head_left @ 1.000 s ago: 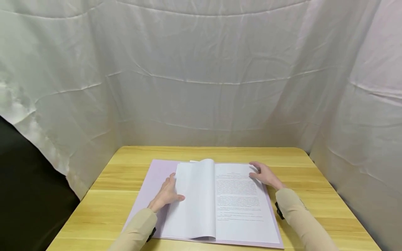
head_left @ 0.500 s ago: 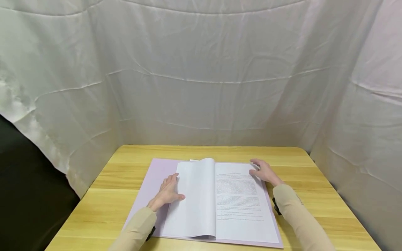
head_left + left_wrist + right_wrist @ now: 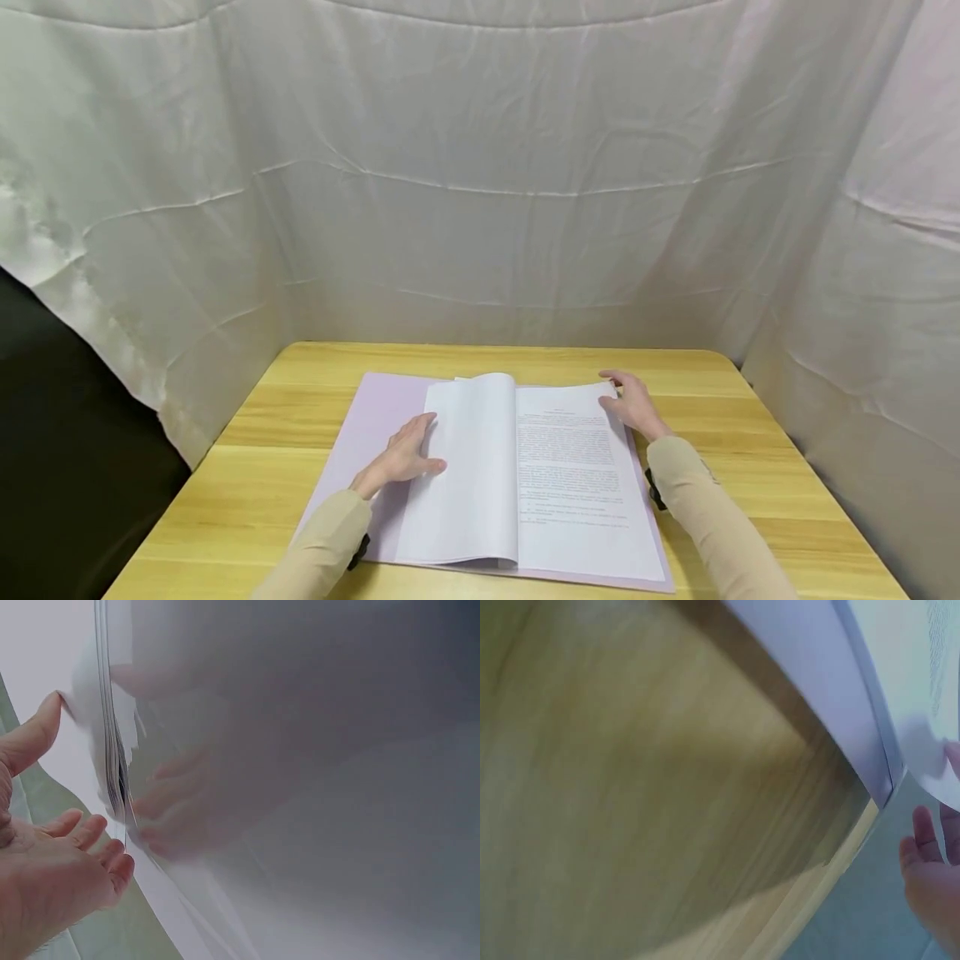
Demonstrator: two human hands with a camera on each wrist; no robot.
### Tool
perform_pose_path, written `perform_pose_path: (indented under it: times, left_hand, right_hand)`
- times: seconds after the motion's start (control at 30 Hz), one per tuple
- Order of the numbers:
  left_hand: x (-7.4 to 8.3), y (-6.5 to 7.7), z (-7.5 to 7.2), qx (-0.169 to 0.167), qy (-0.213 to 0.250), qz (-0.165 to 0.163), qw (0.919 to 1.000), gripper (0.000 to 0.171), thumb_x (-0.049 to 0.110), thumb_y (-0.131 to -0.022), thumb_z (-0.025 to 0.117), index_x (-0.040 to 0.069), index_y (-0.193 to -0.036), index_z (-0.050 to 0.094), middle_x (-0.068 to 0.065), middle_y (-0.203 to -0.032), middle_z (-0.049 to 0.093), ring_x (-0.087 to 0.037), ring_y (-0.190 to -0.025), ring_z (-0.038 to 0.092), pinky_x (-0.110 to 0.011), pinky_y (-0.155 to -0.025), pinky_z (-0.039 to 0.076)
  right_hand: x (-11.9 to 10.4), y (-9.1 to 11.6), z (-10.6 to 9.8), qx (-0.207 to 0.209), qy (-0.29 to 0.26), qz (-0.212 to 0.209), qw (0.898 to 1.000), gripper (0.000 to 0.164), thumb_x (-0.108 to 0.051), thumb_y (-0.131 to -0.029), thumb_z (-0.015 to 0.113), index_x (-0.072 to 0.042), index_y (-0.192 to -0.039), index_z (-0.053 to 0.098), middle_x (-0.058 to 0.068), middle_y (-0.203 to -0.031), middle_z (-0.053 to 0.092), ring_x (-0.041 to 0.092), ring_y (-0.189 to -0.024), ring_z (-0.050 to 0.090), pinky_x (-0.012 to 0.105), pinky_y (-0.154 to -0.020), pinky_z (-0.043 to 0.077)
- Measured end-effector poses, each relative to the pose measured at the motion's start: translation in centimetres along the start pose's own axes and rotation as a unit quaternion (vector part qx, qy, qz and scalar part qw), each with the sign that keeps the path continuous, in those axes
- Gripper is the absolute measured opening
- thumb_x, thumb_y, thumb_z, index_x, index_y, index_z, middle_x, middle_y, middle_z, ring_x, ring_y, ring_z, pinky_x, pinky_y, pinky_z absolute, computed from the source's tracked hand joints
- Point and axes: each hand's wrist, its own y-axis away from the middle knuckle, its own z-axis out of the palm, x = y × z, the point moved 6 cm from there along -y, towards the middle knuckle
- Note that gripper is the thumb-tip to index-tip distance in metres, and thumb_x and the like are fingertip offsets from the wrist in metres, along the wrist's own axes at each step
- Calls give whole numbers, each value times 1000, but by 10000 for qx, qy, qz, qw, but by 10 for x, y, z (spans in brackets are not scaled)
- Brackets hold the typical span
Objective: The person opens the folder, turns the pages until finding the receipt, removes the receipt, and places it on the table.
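A lilac folder lies open on the wooden table, filled with white paper. Blank page backs curve up on its left half, and a printed page faces up on the right. My left hand rests at the outer edge of the left-hand pages, fingers loosely extended and thumb on the paper; in the left wrist view the stacked page edges run beside its fingers. My right hand pinches the printed page's far right corner, which lifts a little; the right wrist view shows the thumb on the paper with fingers behind.
The wooden table extends on both sides of the folder and behind it. Pale grey cloth hangs around the back and sides. Something black shows at the far left.
The printed page's far right corner has risen slightly in my right hand, which has moved a little away from me. My left hand has shifted slightly to the right.
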Motion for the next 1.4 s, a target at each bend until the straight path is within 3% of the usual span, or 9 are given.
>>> perform_pose_path:
  times: [0.23,0.33,0.5,0.63,0.8,0.97,1.03,1.2,1.4]
  left_hand:
    - [2,3,2,-286,258,-34,9993,90,23,-88,77,-10,-154,24,-34,-159,27,-52,-149,22,-73,-120,13]
    - [3,4,2,-368,253,6,9990,91,27,-89,76,-9,-154,23,-33,-160,27,-52,-150,21,-72,-120,13]
    - [5,3,2,-345,186,53,9992,96,35,-89,76,-9,-155,23,-33,-160,27,-51,-150,22,-70,-121,16]
    - [6,4,2,-303,202,-11,9993,102,40,-86,78,-8,-155,22,-32,-161,25,-51,-151,18,-69,-123,14]
    - [7,4,2,-251,149,-34,9996,109,43,-82,81,-7,-156,20,-31,-162,23,-53,-152,13,-68,-124,12]
    - [11,6,2,-242,147,-37,9996,114,45,-79,83,-9,-156,19,-33,-162,23,-54,-152,11,-70,-123,11]
    - [13,7,3,-265,178,-63,9995,115,47,-79,83,-8,-156,18,-33,-162,22,-54,-152,11,-71,-123,10]
    - [19,10,6,-290,334,-64,9990,116,48,-79,82,-7,-157,17,-33,-163,20,-54,-153,8,-72,-122,7]
    - [25,11,8,-352,575,28,9977,118,51,-79,82,-6,-158,14,-32,-164,17,-54,-153,5,-72,-122,6]
  right_hand:
    - [-4,4,-9,323,-26,132,9994,18,-10,-94,67,7,-102,67,15,-83,62,20,-73,49,26,-62,38]
    - [-8,6,-9,266,-102,44,9996,23,-18,-97,66,4,-94,67,12,-77,62,16,-67,47,23,-58,35]
    - [-10,10,-3,-404,-388,-147,9983,40,-33,-102,60,1,-121,66,20,-108,72,18,-87,62,25,-72,48]
    - [-13,20,1,-1141,-917,-7,9892,57,-42,-104,52,-4,-146,50,25,-136,62,28,-111,63,28,-84,52]
    - [-15,40,1,-1607,-1277,346,9781,76,-50,-105,45,-7,-161,18,29,-160,32,46,-137,45,47,-101,53]
    - [-17,61,2,-2002,-1601,527,9651,78,-54,-106,36,-11,-163,2,22,-170,-5,49,-154,12,67,-119,29]
    - [-20,67,3,-2181,-1915,443,9559,73,-52,-108,29,-16,-164,0,18,-170,-10,51,-151,21,65,-115,36]
    - [-34,80,3,-2683,-2600,128,9275,61,-50,-110,14,-25,-164,0,33,-154,32,38,-112,63,46,-83,60]
    - [-47,92,2,-2970,-2778,48,9136,62,-54,-107,4,-28,-163,-4,38,-140,50,28,-98,72,36,-74,61]
